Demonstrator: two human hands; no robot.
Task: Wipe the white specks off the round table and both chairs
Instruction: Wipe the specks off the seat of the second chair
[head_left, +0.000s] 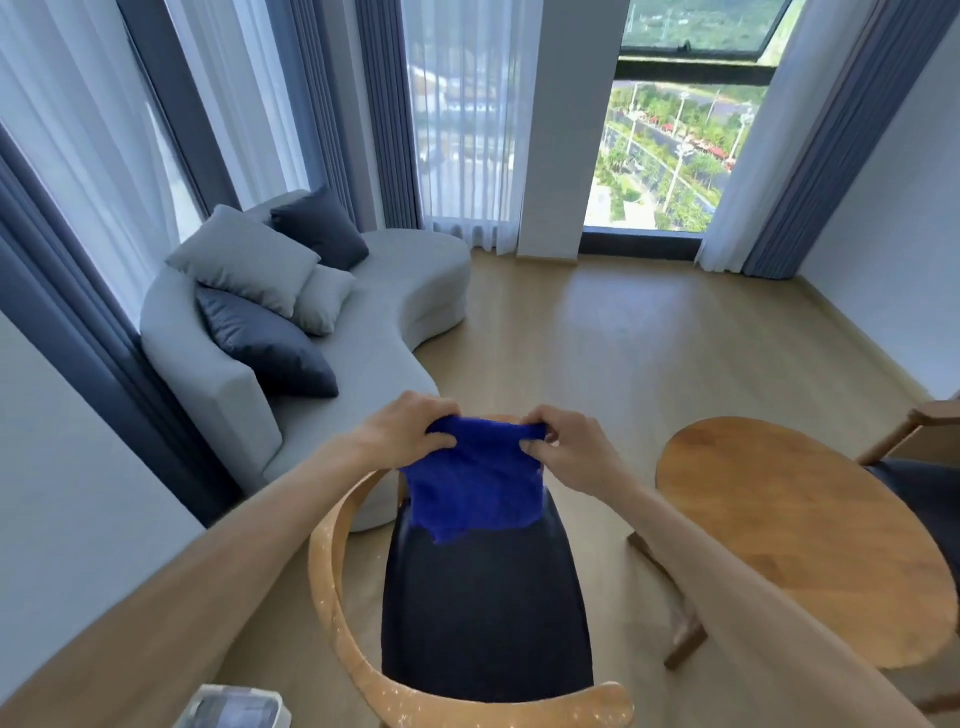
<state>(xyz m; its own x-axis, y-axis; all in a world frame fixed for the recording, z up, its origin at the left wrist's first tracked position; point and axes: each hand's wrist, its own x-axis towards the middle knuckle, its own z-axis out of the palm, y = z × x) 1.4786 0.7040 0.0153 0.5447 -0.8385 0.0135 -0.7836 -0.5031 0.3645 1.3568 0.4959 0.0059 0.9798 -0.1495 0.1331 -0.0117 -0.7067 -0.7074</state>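
Wooden floor (649, 332) carries round wooden counter (789, 540), near chair (483, 613) with white specks on its rim, and grey sofa (363, 322); counter top bare

A blue cloth (475, 486) hides the front of the near chair (332, 587), whose curved back runs off the bottom edge. The second chair (919, 467) is cut by the right edge, partly behind the round table (779, 535). A pale object (234, 707) at the bottom edge is too cropped to identify.

home living room | sofa (363, 322) with cushions (grey) | curtains (810, 156)
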